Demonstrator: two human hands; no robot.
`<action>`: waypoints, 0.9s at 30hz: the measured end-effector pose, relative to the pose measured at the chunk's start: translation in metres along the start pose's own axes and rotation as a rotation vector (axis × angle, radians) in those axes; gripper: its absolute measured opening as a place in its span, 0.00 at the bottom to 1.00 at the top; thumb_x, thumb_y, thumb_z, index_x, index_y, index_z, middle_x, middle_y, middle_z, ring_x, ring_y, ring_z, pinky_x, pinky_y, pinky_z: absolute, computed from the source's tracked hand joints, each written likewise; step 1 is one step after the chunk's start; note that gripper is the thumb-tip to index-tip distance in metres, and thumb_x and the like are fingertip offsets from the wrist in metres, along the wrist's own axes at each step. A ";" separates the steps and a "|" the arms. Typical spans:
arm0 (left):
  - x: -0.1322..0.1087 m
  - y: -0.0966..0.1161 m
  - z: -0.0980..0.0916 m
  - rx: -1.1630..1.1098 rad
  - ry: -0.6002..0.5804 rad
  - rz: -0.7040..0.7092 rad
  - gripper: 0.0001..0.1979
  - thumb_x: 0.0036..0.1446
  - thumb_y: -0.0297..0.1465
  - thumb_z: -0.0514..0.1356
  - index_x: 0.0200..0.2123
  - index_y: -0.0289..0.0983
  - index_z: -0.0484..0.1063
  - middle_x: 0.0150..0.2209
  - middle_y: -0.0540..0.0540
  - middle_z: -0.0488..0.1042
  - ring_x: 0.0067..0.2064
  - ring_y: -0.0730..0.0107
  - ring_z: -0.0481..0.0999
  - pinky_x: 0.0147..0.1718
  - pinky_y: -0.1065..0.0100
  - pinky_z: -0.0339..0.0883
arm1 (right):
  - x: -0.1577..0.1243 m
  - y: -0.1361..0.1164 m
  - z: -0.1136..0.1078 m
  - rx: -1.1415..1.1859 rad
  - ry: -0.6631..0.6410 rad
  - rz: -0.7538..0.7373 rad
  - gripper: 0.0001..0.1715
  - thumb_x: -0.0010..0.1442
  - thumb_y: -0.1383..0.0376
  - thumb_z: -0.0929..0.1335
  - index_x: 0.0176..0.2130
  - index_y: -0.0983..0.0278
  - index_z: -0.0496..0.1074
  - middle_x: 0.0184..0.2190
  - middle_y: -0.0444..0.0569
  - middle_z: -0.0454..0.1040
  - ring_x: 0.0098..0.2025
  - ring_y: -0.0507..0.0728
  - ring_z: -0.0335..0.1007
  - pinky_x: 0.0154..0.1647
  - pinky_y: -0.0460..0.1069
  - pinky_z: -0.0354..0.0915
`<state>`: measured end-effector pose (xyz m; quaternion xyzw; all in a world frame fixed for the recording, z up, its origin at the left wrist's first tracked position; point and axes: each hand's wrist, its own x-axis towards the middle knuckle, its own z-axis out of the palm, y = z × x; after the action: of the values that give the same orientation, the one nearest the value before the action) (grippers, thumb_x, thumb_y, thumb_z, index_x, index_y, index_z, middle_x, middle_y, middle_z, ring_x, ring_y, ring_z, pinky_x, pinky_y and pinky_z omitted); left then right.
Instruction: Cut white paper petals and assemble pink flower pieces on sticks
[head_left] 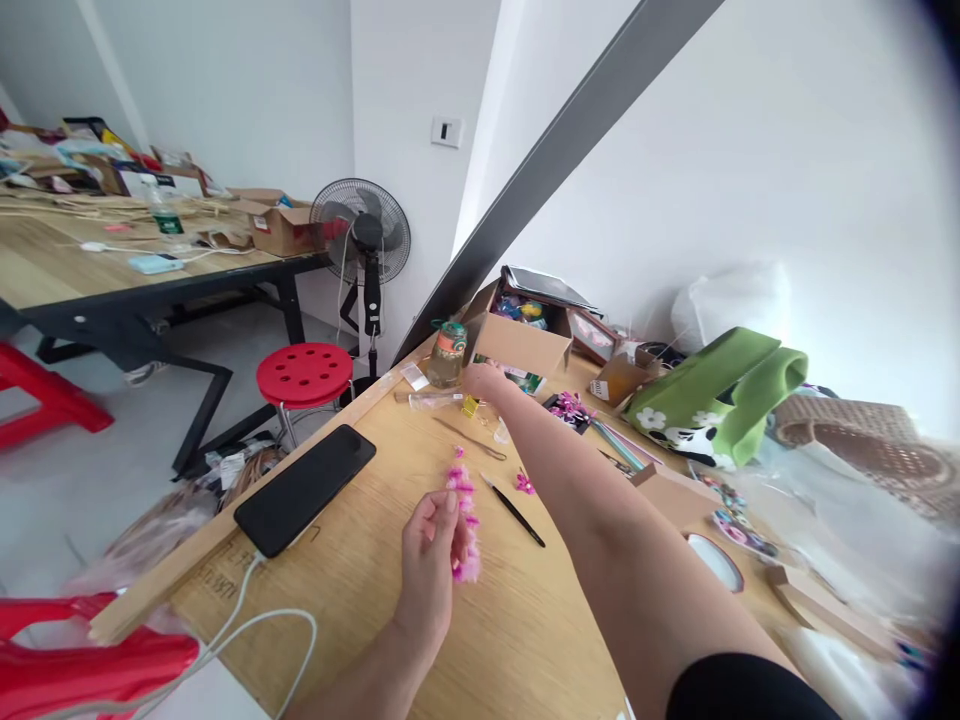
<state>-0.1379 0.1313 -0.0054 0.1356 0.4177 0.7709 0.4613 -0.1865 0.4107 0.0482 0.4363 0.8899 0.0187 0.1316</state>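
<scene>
My left hand is low over the wooden table, thumb and fingers curled together. Whatever is in its pinch is hidden. Beside and partly behind its fingers runs a fluffy pink-and-white strip. My right arm stretches far across the table, and my right hand is by the front of an open cardboard box, right of a lidded glass jar. Its fingers are too small and foreshortened to read. Near the strip lie a black pen-like tool, tweezers and a small pink flower-like piece.
A black phone with a white cable lies along the left edge. A green bag, a woven basket and cardboard pieces crowd the right side. Beyond the table are a red stool and a standing fan.
</scene>
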 end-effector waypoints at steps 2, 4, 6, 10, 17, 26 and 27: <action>0.000 0.000 0.001 -0.011 -0.010 -0.015 0.19 0.56 0.45 0.62 0.26 0.37 0.63 0.17 0.57 0.60 0.18 0.83 0.55 0.18 0.77 0.51 | 0.005 0.001 0.008 -0.032 0.002 -0.019 0.20 0.64 0.59 0.67 0.54 0.65 0.67 0.54 0.53 0.69 0.51 0.60 0.69 0.51 0.61 0.67; 0.000 0.000 0.001 -0.013 -0.021 -0.027 0.19 0.56 0.45 0.62 0.25 0.37 0.62 0.18 0.57 0.60 0.18 0.83 0.56 0.18 0.77 0.51 | 0.006 0.002 0.013 -0.048 0.016 -0.034 0.20 0.64 0.59 0.67 0.53 0.64 0.68 0.53 0.53 0.69 0.51 0.60 0.69 0.51 0.61 0.67; 0.001 0.000 0.002 -0.009 -0.031 -0.030 0.20 0.56 0.45 0.62 0.25 0.37 0.61 0.18 0.57 0.60 0.18 0.83 0.56 0.17 0.77 0.50 | 0.005 0.003 0.014 -0.055 0.040 -0.041 0.19 0.64 0.59 0.67 0.53 0.64 0.68 0.53 0.53 0.69 0.52 0.60 0.68 0.51 0.61 0.67; 0.000 0.001 0.003 0.008 -0.034 -0.036 0.21 0.55 0.46 0.62 0.24 0.37 0.61 0.17 0.57 0.59 0.17 0.83 0.56 0.16 0.78 0.49 | -0.001 0.006 0.008 -0.040 0.098 -0.042 0.19 0.64 0.59 0.67 0.53 0.64 0.68 0.53 0.53 0.69 0.52 0.60 0.68 0.51 0.61 0.66; 0.000 0.002 0.004 0.037 -0.024 -0.053 0.22 0.52 0.47 0.64 0.24 0.37 0.61 0.17 0.57 0.60 0.17 0.83 0.55 0.15 0.78 0.47 | -0.018 0.014 -0.009 0.088 0.155 -0.076 0.18 0.64 0.60 0.67 0.52 0.64 0.69 0.53 0.52 0.69 0.53 0.60 0.68 0.52 0.61 0.66; 0.000 0.002 0.004 0.060 -0.012 -0.051 0.21 0.52 0.47 0.64 0.26 0.36 0.63 0.17 0.57 0.61 0.16 0.84 0.55 0.14 0.79 0.47 | -0.046 0.004 -0.013 0.529 0.035 -0.049 0.16 0.64 0.60 0.67 0.49 0.65 0.70 0.49 0.51 0.72 0.48 0.58 0.71 0.48 0.57 0.69; 0.000 0.002 0.004 0.062 -0.010 -0.049 0.21 0.52 0.47 0.64 0.26 0.36 0.63 0.17 0.57 0.61 0.16 0.84 0.55 0.14 0.79 0.47 | -0.049 0.001 -0.009 0.594 0.002 -0.038 0.16 0.64 0.60 0.67 0.49 0.65 0.70 0.49 0.50 0.72 0.47 0.58 0.71 0.46 0.56 0.70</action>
<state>-0.1360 0.1327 -0.0016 0.1435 0.4422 0.7453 0.4779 -0.1591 0.3739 0.0675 0.4388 0.8646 -0.2448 -0.0023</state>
